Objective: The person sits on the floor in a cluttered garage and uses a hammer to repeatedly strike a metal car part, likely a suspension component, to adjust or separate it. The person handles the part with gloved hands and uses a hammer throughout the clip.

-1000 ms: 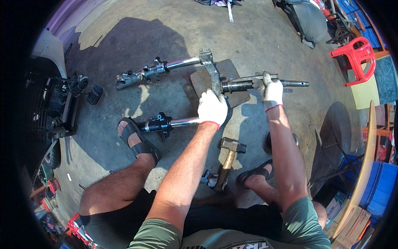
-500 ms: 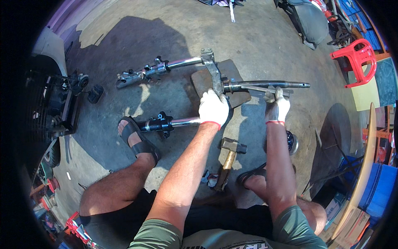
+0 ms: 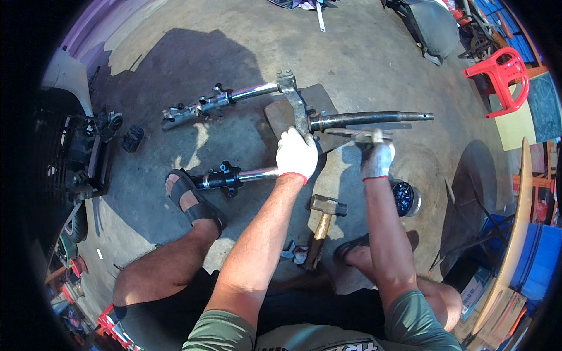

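Observation:
On the floor in front of me lies a motorcycle front fork with its clamp (image 3: 296, 105), two legs pointing left and a steering stem (image 3: 380, 118) pointing right. My left hand (image 3: 297, 153), in a white glove with a red cuff, is closed around the near end of the clamp, which it partly hides. In my gloved right hand (image 3: 377, 157) is a long flat metal bar (image 3: 346, 134), held just on the near side of the stem. The bar's tip lies close to the stem's base; motion blur hides whether they touch. A flat slab (image 3: 321, 96) sits under the clamp.
A wooden-handled hammer (image 3: 321, 231) lies between my feet, beside a crumpled wrapper (image 3: 300, 254). Right of it stands a round container of dark contents (image 3: 403, 199). A red plastic chair (image 3: 502, 76) is at the far right, a vehicle (image 3: 67, 134) at the left.
My right hand and the bar have moved left and slightly nearer to me, toward the stem's base. My left hand keeps its hold on the clamp.

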A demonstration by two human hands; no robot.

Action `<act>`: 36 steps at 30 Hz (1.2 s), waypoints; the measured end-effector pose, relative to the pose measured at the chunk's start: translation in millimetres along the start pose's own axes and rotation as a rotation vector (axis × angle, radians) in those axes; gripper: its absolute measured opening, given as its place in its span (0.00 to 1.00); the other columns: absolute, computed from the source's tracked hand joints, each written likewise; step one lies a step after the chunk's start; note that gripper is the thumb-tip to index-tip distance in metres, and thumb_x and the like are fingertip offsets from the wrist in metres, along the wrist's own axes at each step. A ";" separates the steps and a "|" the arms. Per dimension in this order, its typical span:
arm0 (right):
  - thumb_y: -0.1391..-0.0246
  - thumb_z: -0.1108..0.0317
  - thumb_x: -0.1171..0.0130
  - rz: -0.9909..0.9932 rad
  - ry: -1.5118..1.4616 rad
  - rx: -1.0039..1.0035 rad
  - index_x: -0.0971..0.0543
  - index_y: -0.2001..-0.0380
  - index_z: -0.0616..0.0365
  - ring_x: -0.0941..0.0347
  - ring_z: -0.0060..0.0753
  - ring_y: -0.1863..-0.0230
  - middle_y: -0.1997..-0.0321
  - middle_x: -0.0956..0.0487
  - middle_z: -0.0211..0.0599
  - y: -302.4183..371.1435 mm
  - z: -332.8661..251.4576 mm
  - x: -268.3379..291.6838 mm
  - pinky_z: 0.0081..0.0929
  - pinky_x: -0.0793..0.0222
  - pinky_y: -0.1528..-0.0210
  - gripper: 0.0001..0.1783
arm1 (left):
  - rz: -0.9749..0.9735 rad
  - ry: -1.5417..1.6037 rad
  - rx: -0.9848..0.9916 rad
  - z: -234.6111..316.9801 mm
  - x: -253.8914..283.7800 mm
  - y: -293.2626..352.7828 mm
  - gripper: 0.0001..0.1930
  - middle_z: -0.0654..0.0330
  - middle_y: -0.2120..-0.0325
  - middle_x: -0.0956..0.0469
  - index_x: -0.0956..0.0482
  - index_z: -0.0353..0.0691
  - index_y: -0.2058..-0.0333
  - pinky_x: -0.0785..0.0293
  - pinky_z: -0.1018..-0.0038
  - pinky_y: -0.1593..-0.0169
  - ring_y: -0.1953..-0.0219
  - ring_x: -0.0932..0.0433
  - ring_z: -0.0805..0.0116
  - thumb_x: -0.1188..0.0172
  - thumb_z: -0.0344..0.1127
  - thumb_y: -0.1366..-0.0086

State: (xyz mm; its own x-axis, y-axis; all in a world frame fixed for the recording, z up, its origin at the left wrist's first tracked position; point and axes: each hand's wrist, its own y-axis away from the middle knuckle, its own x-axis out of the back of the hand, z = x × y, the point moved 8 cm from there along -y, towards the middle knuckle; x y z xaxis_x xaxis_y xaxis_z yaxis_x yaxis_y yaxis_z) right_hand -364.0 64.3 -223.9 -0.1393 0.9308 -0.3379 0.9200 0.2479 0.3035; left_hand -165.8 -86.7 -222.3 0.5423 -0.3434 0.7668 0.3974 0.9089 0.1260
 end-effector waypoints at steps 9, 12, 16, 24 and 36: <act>0.33 0.68 0.47 -0.071 0.149 0.041 0.22 0.57 0.67 0.21 0.37 0.73 0.67 0.18 0.44 -46.3 -51.2 -32.5 0.30 0.23 0.74 0.11 | -0.017 -0.014 -0.004 3.0 1.0 1.4 0.22 0.37 0.60 0.24 0.28 0.29 0.53 0.25 0.52 0.51 0.55 0.22 0.40 0.49 0.47 0.30; 0.34 0.69 0.45 -0.199 0.648 0.148 0.22 0.58 0.69 0.18 0.41 0.68 0.65 0.18 0.47 -58.5 -29.0 -52.3 0.34 0.19 0.69 0.11 | -0.030 0.011 -0.007 6.9 -1.9 0.8 0.23 0.38 0.59 0.24 0.29 0.28 0.53 0.25 0.52 0.51 0.55 0.22 0.40 0.49 0.47 0.29; 0.34 0.68 0.44 -0.132 0.286 0.000 0.20 0.64 0.68 0.20 0.34 0.71 0.65 0.17 0.47 -46.9 -28.3 -69.0 0.29 0.22 0.71 0.12 | -0.001 -0.012 0.015 -6.2 2.7 -1.2 0.21 0.40 0.60 0.25 0.28 0.29 0.56 0.25 0.53 0.51 0.55 0.22 0.42 0.46 0.46 0.32; 0.34 0.64 0.44 -0.138 0.404 0.002 0.21 0.60 0.71 0.18 0.37 0.70 0.64 0.17 0.46 -58.1 -39.1 -66.1 0.29 0.21 0.72 0.16 | -0.002 -0.001 0.003 2.4 0.8 1.1 0.20 0.41 0.60 0.25 0.28 0.30 0.56 0.25 0.54 0.51 0.55 0.22 0.42 0.44 0.45 0.33; 0.34 0.66 0.44 -0.071 0.003 0.011 0.24 0.57 0.62 0.20 0.38 0.72 0.65 0.18 0.44 -17.4 -11.1 9.8 0.34 0.22 0.71 0.10 | 0.002 0.012 0.004 0.9 -2.0 -0.1 0.21 0.40 0.60 0.25 0.28 0.29 0.54 0.25 0.53 0.51 0.56 0.22 0.41 0.44 0.45 0.33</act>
State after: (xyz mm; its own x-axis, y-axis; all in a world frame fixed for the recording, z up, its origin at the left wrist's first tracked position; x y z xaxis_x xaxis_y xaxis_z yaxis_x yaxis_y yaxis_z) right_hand -385.4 72.1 -222.6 -0.2053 0.9119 -0.3553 0.9119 0.3101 0.2689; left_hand -167.5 -85.8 -223.4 0.5521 -0.3442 0.7594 0.3933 0.9106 0.1268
